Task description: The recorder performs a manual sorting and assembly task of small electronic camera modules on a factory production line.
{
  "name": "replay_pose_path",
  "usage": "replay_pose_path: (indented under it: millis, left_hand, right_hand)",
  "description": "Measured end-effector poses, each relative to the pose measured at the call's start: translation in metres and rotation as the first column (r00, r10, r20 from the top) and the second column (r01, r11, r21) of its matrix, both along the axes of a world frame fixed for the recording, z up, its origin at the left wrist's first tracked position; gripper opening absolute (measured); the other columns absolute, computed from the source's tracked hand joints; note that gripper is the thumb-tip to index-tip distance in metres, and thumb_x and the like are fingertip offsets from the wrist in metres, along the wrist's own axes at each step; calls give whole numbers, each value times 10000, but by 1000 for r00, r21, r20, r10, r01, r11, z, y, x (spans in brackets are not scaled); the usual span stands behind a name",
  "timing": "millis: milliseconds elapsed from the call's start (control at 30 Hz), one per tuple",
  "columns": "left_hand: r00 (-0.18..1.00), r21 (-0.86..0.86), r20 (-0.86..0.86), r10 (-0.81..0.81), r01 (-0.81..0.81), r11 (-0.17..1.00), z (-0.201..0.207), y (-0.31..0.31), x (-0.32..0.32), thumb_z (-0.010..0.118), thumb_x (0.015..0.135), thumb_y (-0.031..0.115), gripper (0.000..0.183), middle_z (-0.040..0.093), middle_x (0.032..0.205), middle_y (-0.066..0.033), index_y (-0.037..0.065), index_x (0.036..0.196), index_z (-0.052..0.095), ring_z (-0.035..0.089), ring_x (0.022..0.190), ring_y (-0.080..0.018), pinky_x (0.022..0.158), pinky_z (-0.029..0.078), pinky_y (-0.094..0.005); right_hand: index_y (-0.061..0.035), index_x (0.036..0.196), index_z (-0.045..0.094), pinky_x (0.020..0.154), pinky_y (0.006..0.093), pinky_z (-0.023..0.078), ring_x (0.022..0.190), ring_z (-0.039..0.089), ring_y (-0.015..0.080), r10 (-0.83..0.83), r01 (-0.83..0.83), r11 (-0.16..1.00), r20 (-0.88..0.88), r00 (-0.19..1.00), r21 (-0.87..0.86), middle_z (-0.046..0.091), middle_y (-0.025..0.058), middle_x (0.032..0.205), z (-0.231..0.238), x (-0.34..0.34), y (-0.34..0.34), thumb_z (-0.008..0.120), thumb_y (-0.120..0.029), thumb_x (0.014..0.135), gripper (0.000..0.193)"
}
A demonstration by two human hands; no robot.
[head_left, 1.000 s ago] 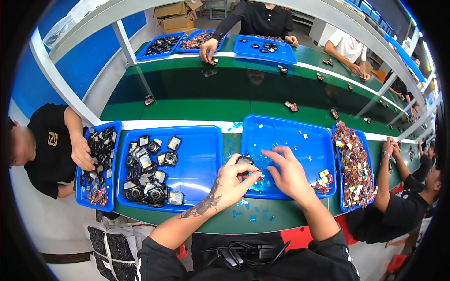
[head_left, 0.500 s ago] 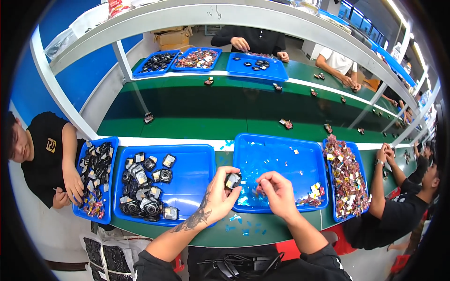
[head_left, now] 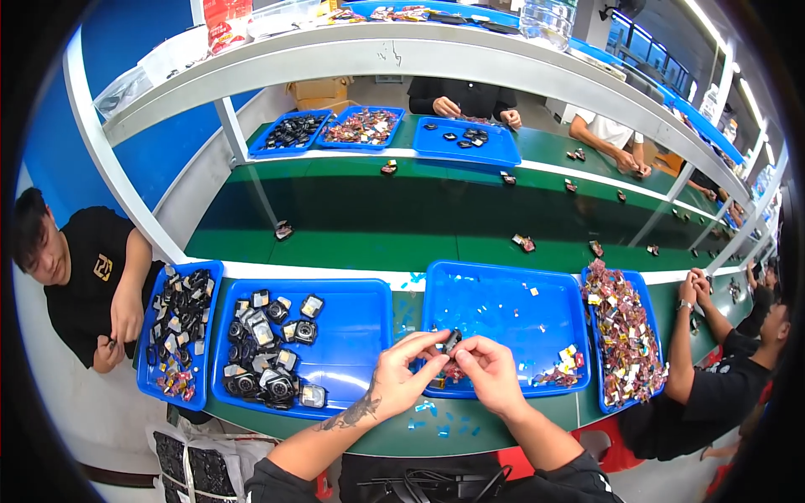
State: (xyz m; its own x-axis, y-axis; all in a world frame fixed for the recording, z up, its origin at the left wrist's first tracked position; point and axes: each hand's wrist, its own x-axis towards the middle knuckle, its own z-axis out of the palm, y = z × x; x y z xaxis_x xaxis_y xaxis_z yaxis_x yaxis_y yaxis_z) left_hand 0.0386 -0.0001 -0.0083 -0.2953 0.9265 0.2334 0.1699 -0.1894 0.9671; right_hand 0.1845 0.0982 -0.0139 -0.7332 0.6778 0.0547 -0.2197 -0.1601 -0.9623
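My left hand (head_left: pixel 404 373) is closed round a small black watch case (head_left: pixel 453 339), held upright above the near edge of a blue tray (head_left: pixel 503 293). My right hand (head_left: pixel 490 373) meets it from the other side, thumb and forefinger pinched against the case. A bit of something reddish shows below the case between the hands, too small to name. Blue film scraps and a small heap of reddish parts (head_left: pixel 566 366) lie in this tray. Left of it, another blue tray (head_left: pixel 352 335) holds several black watch cases (head_left: pixel 272 377) with clear or grey faces.
A narrow tray (head_left: pixel 631 335) at the right is heaped with reddish parts. At the far left stands a tray of black pieces (head_left: pixel 180 310), beside a co-worker. Beyond runs a green conveyor (head_left: pixel 377 226) with scattered parts. A white frame (head_left: pixel 394 54) crosses overhead. Co-workers sit across and right.
My right hand has moved left and up to the watch case, closing the gap between my hands. My left hand has turned its fingers toward it. The whole view has shifted slightly downward.
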Motion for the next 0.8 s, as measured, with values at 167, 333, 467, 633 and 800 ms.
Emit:
replay_pose_path:
  millis: [167,333,467,633,800]
  left_hand:
    - [706,-29,708,-10,43,999,-8,8,5,517,966,31,329,583,1230,-144,-75,1278,521,593,1110,-208,959,508,-354]
    - [722,-81,691,42,20,996,-11,11,3,527,969,53,322,605,1210,-151,-67,1267,531,622,1071,-214,938,533,-337]
    - [865,10,501,-28,27,1000,-13,6,6,539,964,44,358,615,1214,-125,-57,1307,518,609,1057,-152,906,525,-277]
    - [868,15,493,-55,55,998,-11,5,8,542,959,24,379,615,1219,-115,-55,1327,501,602,1073,-149,916,510,-271]
    - [857,19,510,-75,76,997,-12,3,13,552,955,21,387,616,1218,-114,-55,1330,499,603,1068,-140,902,503,-259]
  right_hand:
    - [24,997,657,677,230,525,765,637,93,-152,121,977,172,973,177,670,58,865,12,9,1,581,-69,948,130]
    - [18,1057,677,664,236,520,792,632,125,-79,29,968,192,978,249,621,69,936,29,15,4,617,-9,899,171]
    - [16,1026,681,665,225,512,750,636,129,-110,-5,898,234,966,440,660,84,854,43,2,6,645,37,852,179]
    - [0,947,693,595,258,499,658,636,147,-303,100,768,220,927,633,675,95,787,47,-1,-3,713,21,787,163]
    - [2,836,689,568,256,453,617,590,111,-353,113,711,213,911,694,661,69,728,49,-2,-5,732,27,755,95]
